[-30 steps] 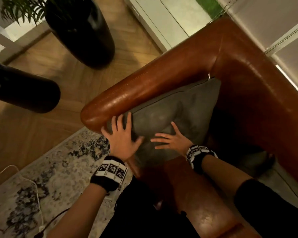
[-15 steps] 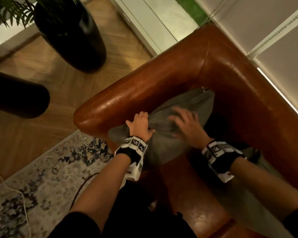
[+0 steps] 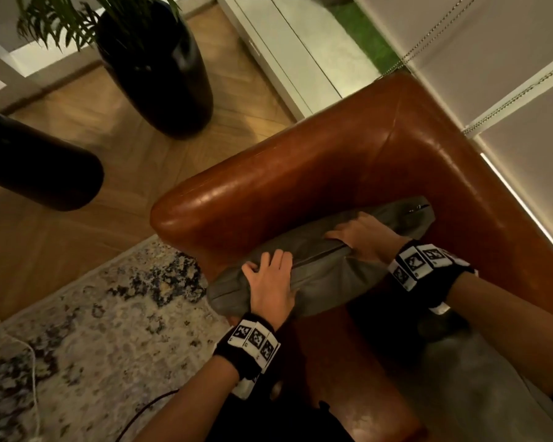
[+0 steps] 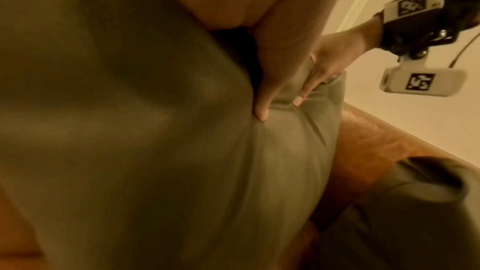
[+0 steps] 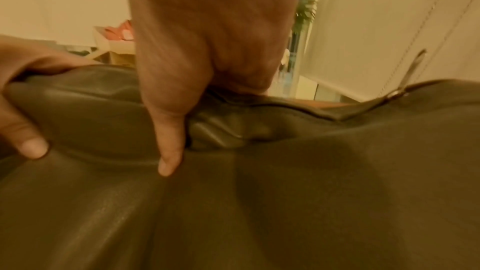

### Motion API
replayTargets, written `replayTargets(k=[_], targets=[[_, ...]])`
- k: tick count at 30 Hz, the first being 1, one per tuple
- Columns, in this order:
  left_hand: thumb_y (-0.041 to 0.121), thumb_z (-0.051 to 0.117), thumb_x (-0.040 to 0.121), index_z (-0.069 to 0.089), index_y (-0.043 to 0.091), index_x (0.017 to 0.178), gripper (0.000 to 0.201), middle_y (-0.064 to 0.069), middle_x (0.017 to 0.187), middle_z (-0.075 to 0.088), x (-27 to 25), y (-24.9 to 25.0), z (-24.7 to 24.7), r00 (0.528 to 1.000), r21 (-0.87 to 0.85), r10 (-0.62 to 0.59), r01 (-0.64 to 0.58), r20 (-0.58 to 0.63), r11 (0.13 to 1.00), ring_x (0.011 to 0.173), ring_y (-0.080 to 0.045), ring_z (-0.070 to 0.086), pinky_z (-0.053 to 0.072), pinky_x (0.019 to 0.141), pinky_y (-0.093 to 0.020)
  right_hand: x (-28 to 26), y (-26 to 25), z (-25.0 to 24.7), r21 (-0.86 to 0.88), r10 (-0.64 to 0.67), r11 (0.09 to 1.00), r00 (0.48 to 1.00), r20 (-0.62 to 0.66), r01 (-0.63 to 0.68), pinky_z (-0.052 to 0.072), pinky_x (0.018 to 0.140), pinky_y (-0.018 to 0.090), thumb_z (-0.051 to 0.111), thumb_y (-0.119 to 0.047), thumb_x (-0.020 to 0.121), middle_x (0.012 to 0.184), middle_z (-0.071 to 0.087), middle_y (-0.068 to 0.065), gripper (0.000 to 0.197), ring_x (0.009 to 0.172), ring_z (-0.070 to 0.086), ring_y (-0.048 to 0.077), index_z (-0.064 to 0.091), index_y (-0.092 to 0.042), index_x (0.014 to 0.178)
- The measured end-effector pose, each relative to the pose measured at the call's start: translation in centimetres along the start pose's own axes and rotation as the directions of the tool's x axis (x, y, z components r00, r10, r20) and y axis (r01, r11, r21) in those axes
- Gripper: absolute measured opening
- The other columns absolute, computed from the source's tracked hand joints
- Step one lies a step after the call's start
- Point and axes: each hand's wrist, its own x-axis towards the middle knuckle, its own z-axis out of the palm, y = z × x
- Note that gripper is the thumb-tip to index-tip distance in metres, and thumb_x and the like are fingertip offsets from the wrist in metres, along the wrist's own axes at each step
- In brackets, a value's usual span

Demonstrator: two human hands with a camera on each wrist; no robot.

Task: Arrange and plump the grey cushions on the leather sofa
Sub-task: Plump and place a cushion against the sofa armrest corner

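The grey cushion [image 3: 326,266] stands on edge in the corner of the brown leather sofa [image 3: 348,161], against the armrest, zipped seam uppermost. The left hand [image 3: 270,288] has its grip over the near end of the top edge, thumb on the near face and fingers curled over the far side; the right hand [image 3: 364,237] has its grip on the seam further along, thumb [image 5: 168,151] pressed into the cover and fingers wrapped over the edge. Judged soft and light: the filling yields and creases under each thumb, so it should reshape with squeezing from both ends. The cover looks smooth with a faint sheen, possibly slippery; hold is best along the seam and corners. A metal zip pull [image 5: 413,69] stands up at the far end. A second grey cushion [image 4: 405,213] lies beside it on the seat.
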Motion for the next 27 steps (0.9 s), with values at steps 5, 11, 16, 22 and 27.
replayTargets(k=[5,11,16,22,27], targets=[[0.059,0.055,0.080,0.018,0.027,0.145,0.081,0.000,0.145,0.031,0.7,-0.5,0.8,0.967,-0.063,-0.055,0.073,0.250,0.995,0.134,-0.022,0.031,0.018,0.104,-0.068,0.8,-1.1,2.0,0.097,0.155,0.982,0.983,0.094,-0.164,0.015,0.107,0.067,0.073,-0.042,0.074,0.157,0.016,0.002,0.109,0.144,0.017,0.026,-0.007,-0.036,0.148],[0.076,0.023,0.080,0.030,0.029,0.140,0.077,-0.006,0.144,0.037,-2.9,-4.3,1.4,0.946,-0.162,-0.281,0.306,0.159,0.938,0.137,-0.031,0.033,0.021,0.101,-0.070,-3.7,3.9,2.7,0.444,0.526,0.764,0.850,-0.008,-0.468,-0.001,0.102,0.075,0.065,-0.069,0.065,0.159,0.007,-0.002,0.112,0.146,-0.005,0.032,-0.004,-0.041,0.148],[0.061,0.041,0.086,0.051,0.005,0.091,0.056,-0.013,0.085,0.057,-5.3,-8.8,1.1,0.799,-0.585,-0.451,0.600,0.398,0.546,0.089,-0.036,0.057,0.048,0.075,-0.041,-6.5,8.5,4.7,0.788,0.766,0.188,0.589,0.256,-0.586,0.039,0.077,0.039,0.033,-0.075,0.080,0.098,0.061,0.024,0.082,0.103,0.058,0.041,0.060,0.001,0.094],[0.034,0.039,0.098,0.061,-0.003,0.098,0.043,-0.024,0.094,0.065,-4.2,-7.5,1.5,0.802,-0.670,-0.526,0.558,0.283,0.490,0.094,-0.037,0.060,0.038,0.069,-0.033,-4.9,5.7,4.2,0.922,0.823,0.169,0.565,0.062,-0.348,0.040,0.074,0.031,0.049,-0.034,0.096,0.096,0.066,0.017,0.040,0.090,0.061,0.030,0.066,0.002,0.101],[0.029,0.033,0.100,0.060,-0.005,0.113,0.045,-0.029,0.111,0.063,-3.2,-8.5,-0.5,0.703,-0.768,-0.698,0.519,0.134,0.376,0.107,-0.040,0.057,0.043,0.087,-0.039,-5.8,7.5,2.1,0.890,0.817,0.381,0.541,-0.198,-0.250,0.028,0.068,0.022,0.044,-0.033,0.098,0.083,0.062,0.016,0.043,0.079,0.056,0.025,0.064,0.004,0.090]])
